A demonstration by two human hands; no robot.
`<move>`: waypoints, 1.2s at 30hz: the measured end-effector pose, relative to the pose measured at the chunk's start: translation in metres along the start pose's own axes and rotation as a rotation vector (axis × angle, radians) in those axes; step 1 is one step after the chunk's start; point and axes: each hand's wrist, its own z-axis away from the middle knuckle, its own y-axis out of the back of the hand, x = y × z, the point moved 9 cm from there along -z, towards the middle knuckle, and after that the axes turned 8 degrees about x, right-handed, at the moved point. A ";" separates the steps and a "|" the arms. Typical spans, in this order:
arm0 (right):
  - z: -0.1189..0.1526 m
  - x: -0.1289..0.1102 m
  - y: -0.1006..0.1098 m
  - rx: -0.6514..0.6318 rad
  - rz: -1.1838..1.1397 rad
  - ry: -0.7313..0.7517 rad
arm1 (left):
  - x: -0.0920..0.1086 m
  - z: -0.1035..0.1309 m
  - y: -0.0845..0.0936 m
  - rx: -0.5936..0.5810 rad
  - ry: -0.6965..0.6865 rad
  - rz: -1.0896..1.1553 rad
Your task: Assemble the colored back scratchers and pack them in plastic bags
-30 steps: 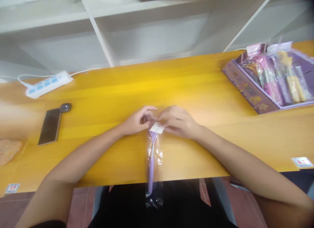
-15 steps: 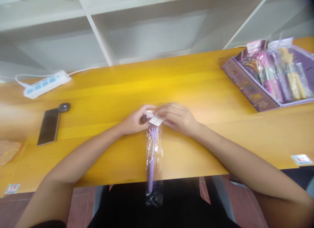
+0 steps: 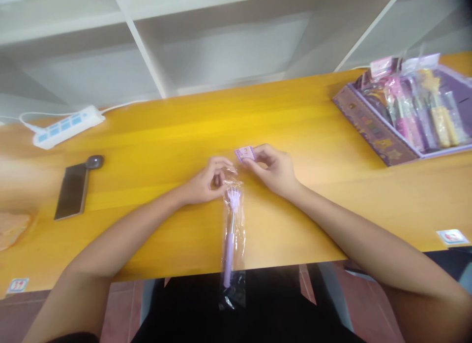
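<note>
A purple hand-shaped scratcher (image 3: pixel 229 244) lies inside a clear plastic bag (image 3: pixel 240 234), its lower end reaching past the table's front edge. My left hand (image 3: pixel 209 181) pinches the top of the bag with thumb and fingers. Just to the right, my right hand (image 3: pixel 275 168) holds a small purple printed card (image 3: pixel 245 154) between thumb and fingers, apart from the bag.
A purple display box (image 3: pixel 383 136) with several bagged items stands at the right. On the left are a white power strip (image 3: pixel 68 128), a dark phone-like slab (image 3: pixel 72 191) and a small dark round object (image 3: pixel 95 162). Shelving stands behind the table.
My right hand has moved slightly up and right with the card, away from the bag's top. The card now shows its printed purple side. My left hand stays at the bag.
</note>
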 end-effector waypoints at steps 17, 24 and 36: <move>-0.006 -0.022 0.008 0.024 0.196 0.243 | -0.009 -0.010 0.014 0.050 0.181 0.483; -0.003 -0.019 0.000 -0.035 0.217 0.280 | -0.014 -0.012 0.013 0.085 0.318 0.700; 0.003 -0.045 0.002 0.000 0.254 0.539 | -0.017 -0.010 0.009 0.047 0.379 0.821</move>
